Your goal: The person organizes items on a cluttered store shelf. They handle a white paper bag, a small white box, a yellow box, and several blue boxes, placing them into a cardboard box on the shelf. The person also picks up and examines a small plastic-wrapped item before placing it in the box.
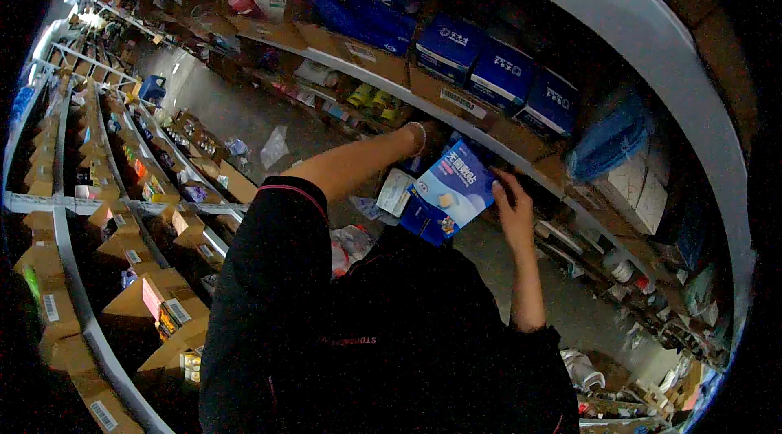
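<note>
My right hand grips the right edge of a flat blue-and-white carton of dressing patches, its printed front turned up toward me. The thumb and fingers are at its upper right corner. My left arm reaches forward under a shelf edge, a light bracelet at the wrist. In deep shadow there, my left hand is barely visible, and what it touches is hidden. A smaller white box with printing shows beside the carton's left edge, below my left forearm; what supports it is unclear.
Ahead, the shelf's pale metal edge crosses the view, with blue cartons in cardboard trays above it. Yellow-labelled items lie on a lower level. Racks of open cardboard bins stand at left. Plastic wrap lies on the aisle floor.
</note>
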Demonstrator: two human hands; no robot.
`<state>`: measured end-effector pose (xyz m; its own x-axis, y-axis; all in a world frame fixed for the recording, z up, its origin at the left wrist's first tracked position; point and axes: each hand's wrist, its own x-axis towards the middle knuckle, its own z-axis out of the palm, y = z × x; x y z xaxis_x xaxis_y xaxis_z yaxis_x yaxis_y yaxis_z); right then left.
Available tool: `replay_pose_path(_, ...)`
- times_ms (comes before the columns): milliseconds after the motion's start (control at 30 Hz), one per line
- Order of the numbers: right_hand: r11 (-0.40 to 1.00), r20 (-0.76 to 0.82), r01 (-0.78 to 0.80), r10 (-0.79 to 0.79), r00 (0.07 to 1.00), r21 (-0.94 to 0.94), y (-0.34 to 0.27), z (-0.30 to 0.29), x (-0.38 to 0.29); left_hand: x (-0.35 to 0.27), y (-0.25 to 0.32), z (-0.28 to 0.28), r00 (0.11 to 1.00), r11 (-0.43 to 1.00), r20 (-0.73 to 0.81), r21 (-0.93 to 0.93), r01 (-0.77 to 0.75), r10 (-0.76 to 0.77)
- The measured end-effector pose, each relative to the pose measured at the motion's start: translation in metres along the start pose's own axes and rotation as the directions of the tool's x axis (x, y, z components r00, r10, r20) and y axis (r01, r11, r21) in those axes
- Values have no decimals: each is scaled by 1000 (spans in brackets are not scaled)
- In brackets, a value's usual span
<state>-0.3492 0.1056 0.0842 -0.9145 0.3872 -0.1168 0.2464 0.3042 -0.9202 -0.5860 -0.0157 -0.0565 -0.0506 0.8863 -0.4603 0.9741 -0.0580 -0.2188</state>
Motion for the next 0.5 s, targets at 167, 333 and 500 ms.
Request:
replay_pose_path(167,968,-13,90,-96,995,-233,-1,-1,2,-16,2,-17,998,997,-11,42,-65,65)
replay_pose_path(333,985,28,63,-60,998,-158,-2,-6,4,-51,12,-69,990,943,30,302,-143,141)
replay_pose_path(500,963,-11,134,-141,990,-234,18,-3,6,-10,13,11,889,903,-428,-428,-43,-161)
